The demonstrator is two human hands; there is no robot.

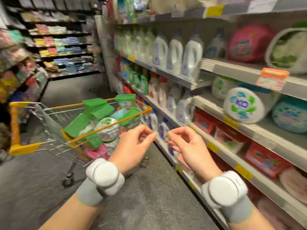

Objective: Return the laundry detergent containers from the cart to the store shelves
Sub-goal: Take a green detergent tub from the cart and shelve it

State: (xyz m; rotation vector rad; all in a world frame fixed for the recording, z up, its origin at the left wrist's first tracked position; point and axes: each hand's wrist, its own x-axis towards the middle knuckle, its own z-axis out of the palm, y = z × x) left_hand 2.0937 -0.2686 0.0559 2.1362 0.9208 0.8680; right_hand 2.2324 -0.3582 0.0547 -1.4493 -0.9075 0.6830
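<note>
A wire shopping cart (25,147) with yellow corners stands in the aisle on the left. Several green-lidded detergent tubs (95,107) and a round white detergent pack (107,124) are piled inside it. Both hands float in front of me, between the cart and the shelves. My left hand (132,147) and my right hand (186,147) have loosely curled fingers, fingertips almost meeting, and neither holds anything. The store shelves (235,126) run along the right, stocked with white detergent bottles (175,54) and round packs (243,105). The picture is motion-blurred.
Red detergent boxes (265,159) fill the lower right shelf. Another shelf rack (66,47) with folded goods closes the aisle's far end, and more goods line the left side. Grey floor (141,196) lies open beneath my arms.
</note>
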